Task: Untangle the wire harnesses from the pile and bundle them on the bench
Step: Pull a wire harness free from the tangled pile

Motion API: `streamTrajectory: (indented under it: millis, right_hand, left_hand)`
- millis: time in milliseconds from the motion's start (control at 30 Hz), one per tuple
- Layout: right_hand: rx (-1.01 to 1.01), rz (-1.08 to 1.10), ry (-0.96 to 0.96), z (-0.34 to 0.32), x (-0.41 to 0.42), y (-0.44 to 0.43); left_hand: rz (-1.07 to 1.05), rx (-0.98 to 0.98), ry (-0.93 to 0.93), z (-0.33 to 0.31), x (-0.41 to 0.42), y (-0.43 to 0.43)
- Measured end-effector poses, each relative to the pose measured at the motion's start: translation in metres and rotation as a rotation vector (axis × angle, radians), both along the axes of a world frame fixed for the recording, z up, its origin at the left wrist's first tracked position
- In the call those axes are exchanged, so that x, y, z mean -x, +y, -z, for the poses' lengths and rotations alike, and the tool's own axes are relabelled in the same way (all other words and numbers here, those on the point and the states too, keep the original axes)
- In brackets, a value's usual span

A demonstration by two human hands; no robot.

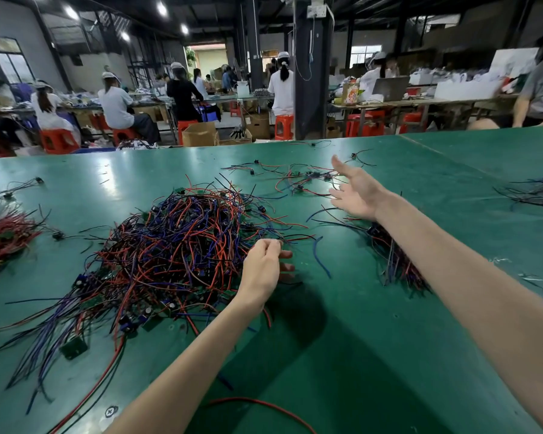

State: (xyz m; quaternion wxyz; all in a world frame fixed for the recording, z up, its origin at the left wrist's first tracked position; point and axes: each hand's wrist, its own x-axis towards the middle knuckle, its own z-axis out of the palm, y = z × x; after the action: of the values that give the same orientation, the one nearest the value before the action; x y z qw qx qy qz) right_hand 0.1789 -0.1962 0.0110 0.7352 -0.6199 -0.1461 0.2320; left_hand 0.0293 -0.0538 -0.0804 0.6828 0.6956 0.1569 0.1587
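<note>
Head: left hand [261, 265] beside wire pile [176, 245]

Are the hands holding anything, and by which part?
Right hand is open, holding nothing. Left hand curls its fingers at the right edge of the wire pile; whether it pinches a wire cannot be told.

Left hand [262, 269]: curled fingers [285, 254] hide the pinch; whether it holds anything cannot be told. Right of that pinch, the right forearm [436, 267] covers part of the dark bundle [392, 261]. Far left, the red bundle [3, 236] is cut by the frame edge
</note>
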Motion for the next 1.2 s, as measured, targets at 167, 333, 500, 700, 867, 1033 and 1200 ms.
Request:
streamTrajectory:
  millis: [167,333,500,700,867,1033,1200]
  right_hand:
    - [0.423,0.114,-0.281,0.017,0.011,0.035]
    - [0.661,-0.028,-0.624,0.039,0.035,0.071]
    - [0.887,-0.273,-0.812,0.044,0.055,0.106]
    - [1.019,-0.247,-0.858,0.051,0.062,0.123]
    - [1.024,-0.278,-0.725,0.043,0.065,0.122]
    - [0.879,-0.200,-0.591,0.022,0.068,0.116]
    - [0.607,-0.150,-0.574,-0.007,0.076,0.108]
  left_hand:
    - [0.049,-0.052,0.016,0.001,-0.002,0.000]
    - [0.099,-0.133,0.115,0.002,0.000,-0.003]
    - [0.209,-0.138,0.187,0.001,0.006,-0.011]
    - [0.204,-0.158,0.238,-0.002,0.005,-0.010]
    - [0.206,-0.145,0.240,-0.002,0.005,-0.010]
    - [0.223,-0.133,0.201,-0.003,0.011,-0.007]
    - [0.211,-0.072,0.145,-0.004,0.014,-0.005]
